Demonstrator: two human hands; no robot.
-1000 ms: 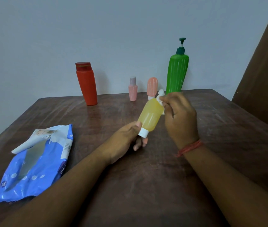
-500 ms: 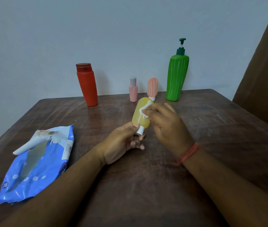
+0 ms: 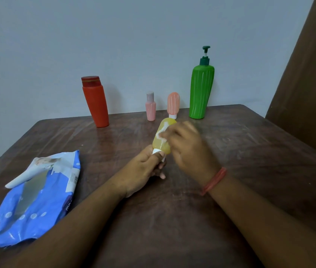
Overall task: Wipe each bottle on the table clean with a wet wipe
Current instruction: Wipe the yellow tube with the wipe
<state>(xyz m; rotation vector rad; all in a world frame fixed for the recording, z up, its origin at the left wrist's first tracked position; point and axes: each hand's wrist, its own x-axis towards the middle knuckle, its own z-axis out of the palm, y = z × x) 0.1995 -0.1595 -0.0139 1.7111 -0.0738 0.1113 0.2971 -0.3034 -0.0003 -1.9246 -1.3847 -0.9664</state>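
Yellow bottle [image 3: 162,139], held cap-down and tilted above the middle of the wooden table [image 3: 250,151]. The left hand [image 3: 143,171] pinches its white cap [image 3: 156,151] between thumb and curled fingers. The right hand [image 3: 186,147], blurred by motion, presses a bunched wet wipe [image 3: 162,131] against the upper body of the bottle, fingers curled around the wipe. A second ago the wipe sat at the bottle's rounded far end; it has since travelled down the side, so the body is being covered stroke by stroke and this bottle is probably close to done. Along the far edge stand a red bottle [image 3: 95,102], a small pink bottle [image 3: 150,107], a peach tube [image 3: 173,105] and a green pump bottle [image 3: 201,89], all upright and apart. The blue wet-wipe pack [image 3: 33,200] lies at near left, flap raised.
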